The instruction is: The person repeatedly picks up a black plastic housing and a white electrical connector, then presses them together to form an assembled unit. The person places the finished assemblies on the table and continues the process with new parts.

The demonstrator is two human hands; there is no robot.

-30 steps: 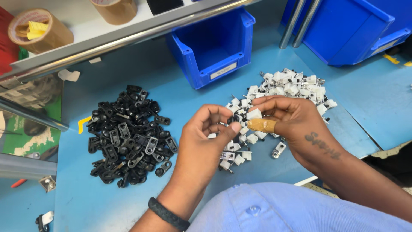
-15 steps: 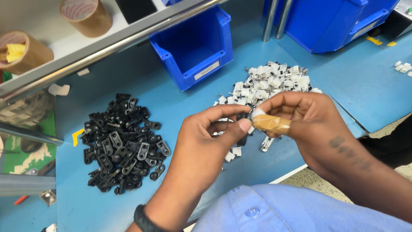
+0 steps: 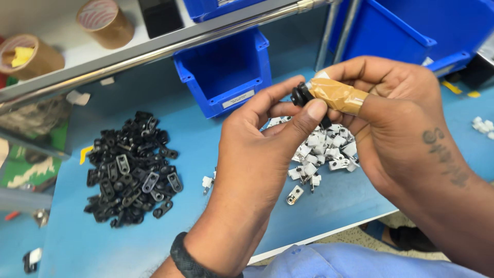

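Observation:
Both my hands are raised close to the camera over a blue table (image 3: 195, 128). My left hand (image 3: 257, 154) and my right hand (image 3: 396, 108) pinch one small black plastic clip (image 3: 300, 96) between their fingertips. Brown tape wraps my right index finger (image 3: 337, 95). Under my hands lies a pile of small white clips (image 3: 324, 152), partly hidden. A pile of black clips (image 3: 131, 170) lies on the table to the left. A black band (image 3: 185, 257) circles my left wrist.
An open blue bin (image 3: 224, 72) stands behind the piles, with larger blue bins (image 3: 411, 31) at the right. A metal rail (image 3: 154, 49) crosses above; brown tape rolls (image 3: 105, 23) sit on the shelf behind it. A few white clips (image 3: 483, 126) lie at far right.
My hands have risen from the white pile toward the camera. A black clip now shows between my fingertips, where a white piece showed before.

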